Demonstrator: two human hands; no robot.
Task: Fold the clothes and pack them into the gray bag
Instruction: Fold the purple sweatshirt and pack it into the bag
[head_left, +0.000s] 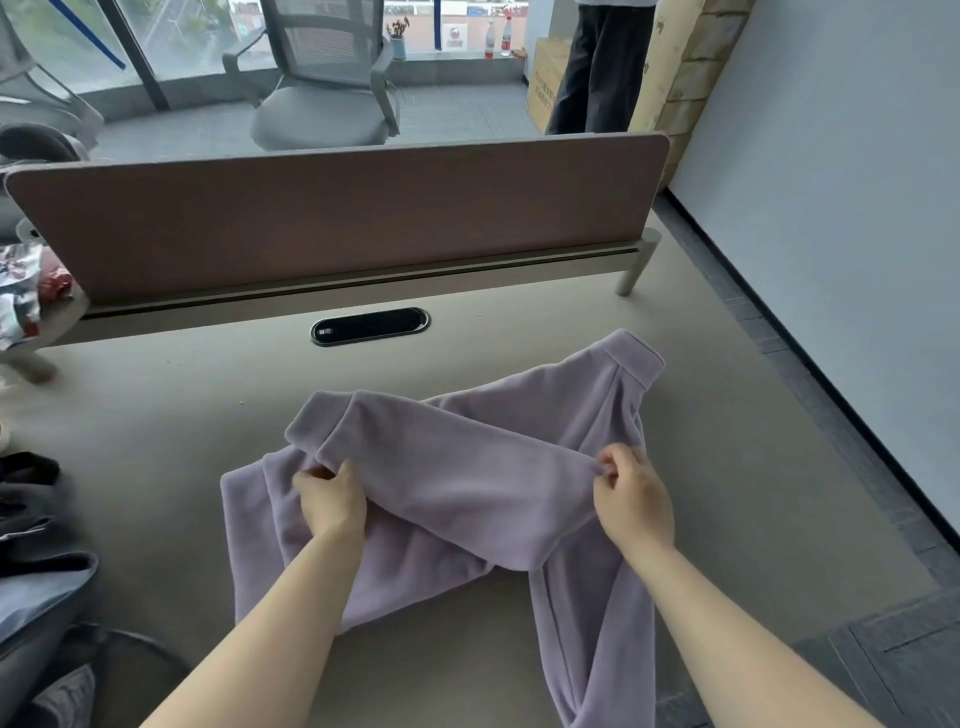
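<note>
Folding under way on a lilac fleece, lying mid-desk, partly doubled over itself. Cuffed end pointing to 1 o'clock, another rolled cuff toward 11 o'clock, a long tail trailing off the near edge toward 5 o'clock. Not yet a tidy packet: layers crossed and uneven, edges unaligned, so probably early in the fold. Nothing shown packed.

Left hand at 9 o'clock of the garment, fingers curled closed around a bunched fold, thumb on top. Right hand at 3 o'clock, thumb and fingertips pinched together on the upper layer's edge. Hands well apart, stretching that top layer taut between them, slightly lifted off the lower cloth.

Dark fabric heap at 9 o'clock by the desk's left edge; possibly the gray bag or more clothes, cannot tell which. Oval cable port at 12 o'clock, beyond the fleece. Brown divider standing behind it. Crumpled wrappers at 10 o'clock. Farther out, a gray chair and a standing person's dark trousers at 1 o'clock.

Left to do, judging so: finishing this fold, the remaining clothes, then packing.
</note>
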